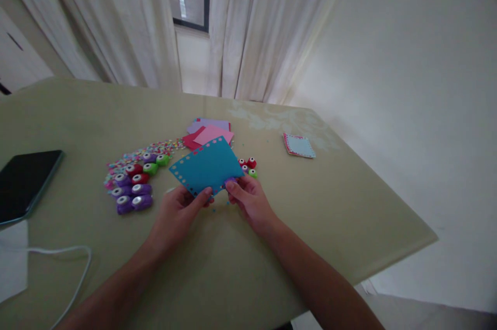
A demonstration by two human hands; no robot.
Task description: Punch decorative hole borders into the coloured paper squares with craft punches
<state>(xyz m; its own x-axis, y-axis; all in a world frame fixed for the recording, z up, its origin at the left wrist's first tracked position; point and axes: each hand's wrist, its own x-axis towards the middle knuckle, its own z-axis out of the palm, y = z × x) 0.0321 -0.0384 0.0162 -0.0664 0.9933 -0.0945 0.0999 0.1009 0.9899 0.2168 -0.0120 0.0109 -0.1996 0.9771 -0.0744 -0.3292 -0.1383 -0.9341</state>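
A blue paper sheet (207, 167) with small holes punched along its edges is held just above the table. My left hand (178, 211) pinches its near edge, thumb on top. My right hand (248, 198) is closed at the sheet's near right corner around a small purple punch (230, 182), which is mostly hidden. Three small punches (248, 166), red and green, lie just beyond my right hand. A cluster of purple, red and green punches (134, 185) sits to the left of my left hand.
Pink, red and purple paper sheets (209, 133) lie stacked behind the blue sheet. Coloured paper confetti (149, 151) is strewn at left. A small stack of cards (298, 145) lies at right. A dark tablet (23, 182) and white cable (73, 268) are at far left on the table (310, 226).
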